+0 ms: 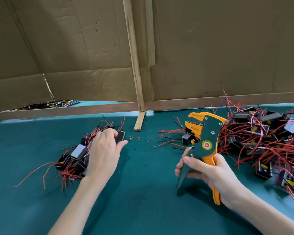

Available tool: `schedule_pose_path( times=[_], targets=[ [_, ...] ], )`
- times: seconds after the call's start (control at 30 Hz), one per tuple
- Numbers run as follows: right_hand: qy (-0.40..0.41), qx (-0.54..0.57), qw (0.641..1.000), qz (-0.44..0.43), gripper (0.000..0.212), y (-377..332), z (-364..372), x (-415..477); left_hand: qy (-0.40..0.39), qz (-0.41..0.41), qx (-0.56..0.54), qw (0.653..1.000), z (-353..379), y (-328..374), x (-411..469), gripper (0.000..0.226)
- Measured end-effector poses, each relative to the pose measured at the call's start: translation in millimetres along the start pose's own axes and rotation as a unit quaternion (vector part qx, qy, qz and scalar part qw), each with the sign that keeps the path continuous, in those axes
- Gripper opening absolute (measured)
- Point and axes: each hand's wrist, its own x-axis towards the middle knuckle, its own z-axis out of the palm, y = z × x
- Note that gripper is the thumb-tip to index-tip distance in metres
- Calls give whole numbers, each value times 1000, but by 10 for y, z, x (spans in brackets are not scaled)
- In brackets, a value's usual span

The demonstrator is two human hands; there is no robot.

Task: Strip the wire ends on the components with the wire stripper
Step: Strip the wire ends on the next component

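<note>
My right hand (209, 172) grips the handles of an orange and green wire stripper (204, 138), held upright above the mat with its jaws apart and nothing between them. My left hand (103, 150) reaches over a small group of black components with red wires (71, 160) at the left. Its fingertips touch a black component (121, 135) at the group's far edge; whether they grip it I cannot tell. A much bigger heap of components with red and black wires (261, 138) lies at the right, behind the stripper.
Everything lies on a teal mat (143, 192). Bits of red and black insulation (137, 139) are scattered between the two piles. A cardboard wall (210, 48) with a wooden post (136, 78) closes the back. More wires (51, 104) show through a gap under it.
</note>
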Motion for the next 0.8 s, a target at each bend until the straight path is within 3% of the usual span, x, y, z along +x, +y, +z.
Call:
schedule_pose_path(
  times=[0.17, 0.3, 0.5, 0.67, 0.8],
  targets=[
    [9, 0, 1000, -2, 25, 5, -16, 4, -60, 112, -103, 987, 55, 231, -116, 19],
    [22, 5, 1000, -4, 25, 9, -24, 5, -139, 180, -107, 968, 105, 339, -208, 22],
    [33, 5, 999, -3, 24, 0, -7, 17, -153, 129, -96, 975, 93, 280, -197, 47],
    [34, 5, 999, -2, 24, -6, 0, 16, -121, 21, -137, 983, 141, 281, -216, 18],
    [34, 3, 999, 3, 25, 8, -3, 18, -100, 10, -130, 986, 193, 354, -252, 24]
  ],
)
